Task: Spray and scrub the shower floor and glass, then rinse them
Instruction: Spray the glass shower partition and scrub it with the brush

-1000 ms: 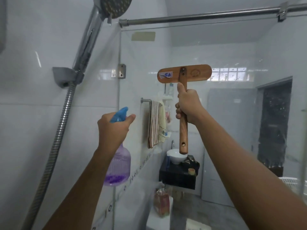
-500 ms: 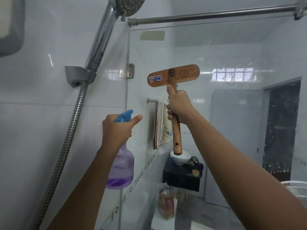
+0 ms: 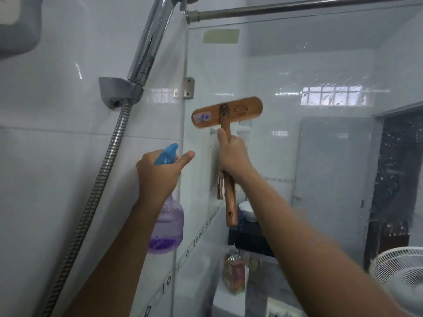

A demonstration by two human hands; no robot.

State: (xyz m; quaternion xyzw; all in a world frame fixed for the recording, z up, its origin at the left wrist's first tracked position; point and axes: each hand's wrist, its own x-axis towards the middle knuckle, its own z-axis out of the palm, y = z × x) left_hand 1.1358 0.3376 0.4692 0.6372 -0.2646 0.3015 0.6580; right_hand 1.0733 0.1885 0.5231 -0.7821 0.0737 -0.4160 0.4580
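White glossy wall tiles [image 3: 57,156] are covering the left side and catching soft daylight. A grey holder [image 3: 121,91] is carrying a chrome shower handset [image 3: 151,42], and a ribbed metal hose [image 3: 100,179] is hanging down from it. A metal rail [image 3: 297,6] is running across the top. A barred window [image 3: 332,96] is glowing at right. A dark doorway [image 3: 400,168] is showing far right, with a white fan [image 3: 400,271] sitting below it. A black shelf [image 3: 247,241] is bearing a white bowl [image 3: 248,211].

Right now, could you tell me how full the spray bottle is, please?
Nearly empty: the spray bottle held by the left hand shows purple liquid only near its base.
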